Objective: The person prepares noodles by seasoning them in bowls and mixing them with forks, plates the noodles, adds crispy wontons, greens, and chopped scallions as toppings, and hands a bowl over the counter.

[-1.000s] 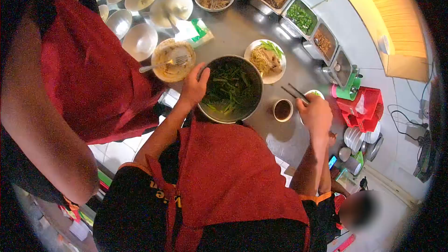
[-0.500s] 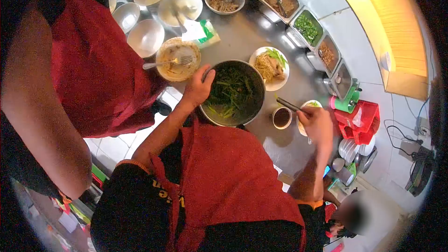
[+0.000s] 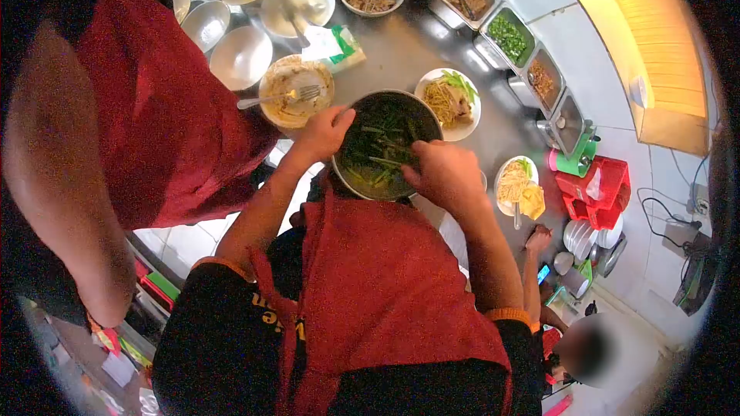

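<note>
A deep metal pot [image 3: 388, 92] holds leafy greens [image 3: 374, 131] in liquid. My left hand [image 3: 325, 132] is closed on the pot's left rim, thumb over the edge. Over the pot's right side, my right hand [image 3: 447, 173] is closed around tongs, whose lower part reaches in among the greens; most of the tongs are hidden by the hand. Just beyond the pot is a white plate of noodles [image 3: 443, 104] with meat and green slices. A smaller noodle dish [image 3: 511, 182] with a utensil lies to the right. The dark sauce cup is nearly covered by my right hand.
A used bowl with a fork [image 3: 271, 115] sits left of the pot, near stacked white bowls [image 3: 241, 58]. Metal trays of toppings [image 3: 509, 37] line the back wall. A red basket [image 3: 609, 192] stands right. A person in a red apron [image 3: 154, 108] is close on my left.
My right hand has moved left with the tongs, from above the sauce cup into the pot. The left hand stays on the rim. Another person's hand now shows at the right.
</note>
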`<state>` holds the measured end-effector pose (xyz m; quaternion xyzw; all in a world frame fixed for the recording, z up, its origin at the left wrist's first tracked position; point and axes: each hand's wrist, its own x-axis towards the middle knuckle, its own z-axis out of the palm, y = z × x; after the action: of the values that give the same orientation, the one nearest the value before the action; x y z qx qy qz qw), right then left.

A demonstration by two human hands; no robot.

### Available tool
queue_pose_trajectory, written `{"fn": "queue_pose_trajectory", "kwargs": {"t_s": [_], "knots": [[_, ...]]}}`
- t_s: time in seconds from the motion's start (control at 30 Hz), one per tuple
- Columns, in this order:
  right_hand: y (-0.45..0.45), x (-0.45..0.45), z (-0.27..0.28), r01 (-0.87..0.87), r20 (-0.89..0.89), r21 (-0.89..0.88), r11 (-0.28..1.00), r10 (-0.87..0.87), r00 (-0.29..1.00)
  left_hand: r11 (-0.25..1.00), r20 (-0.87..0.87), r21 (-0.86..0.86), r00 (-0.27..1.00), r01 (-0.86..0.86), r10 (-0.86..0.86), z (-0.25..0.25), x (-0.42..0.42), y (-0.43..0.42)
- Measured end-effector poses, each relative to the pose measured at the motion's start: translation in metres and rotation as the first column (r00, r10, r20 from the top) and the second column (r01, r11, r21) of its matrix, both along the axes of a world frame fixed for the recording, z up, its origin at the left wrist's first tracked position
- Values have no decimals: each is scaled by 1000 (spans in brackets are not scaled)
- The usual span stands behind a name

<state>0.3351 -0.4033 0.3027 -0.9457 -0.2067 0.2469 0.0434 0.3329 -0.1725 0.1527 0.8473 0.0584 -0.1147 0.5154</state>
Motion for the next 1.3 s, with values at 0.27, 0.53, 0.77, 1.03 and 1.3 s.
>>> {"fn": "queue_pose_trajectory", "kwargs": {"t_s": [0.27, 0.53, 0.77, 1.03, 1.3], "knots": [[8, 8, -60, -123, -47, 42, 991, 125, 991, 998, -23, 33, 999, 47, -46, -3, 5, 3], [-35, 9, -8, -64, 158, 224, 973, 29, 987, 998, -63, -47, 997, 33, -36, -13, 2, 3], [-40, 11, -3, 114, 78, 291, 950, -143, 987, 998, -18, -59, 1000, -2, 1, 1, 0, 0], [-5, 7, -40, 35, 63, 230, 973, -51, 997, 996, 1, -89, 1000, -15, 15, -11, -1, 1], [9, -10, -57, 170, -41, 22, 985, -169, 985, 999, -27, -33, 999, -26, 25, -14, -2, 0]]}}
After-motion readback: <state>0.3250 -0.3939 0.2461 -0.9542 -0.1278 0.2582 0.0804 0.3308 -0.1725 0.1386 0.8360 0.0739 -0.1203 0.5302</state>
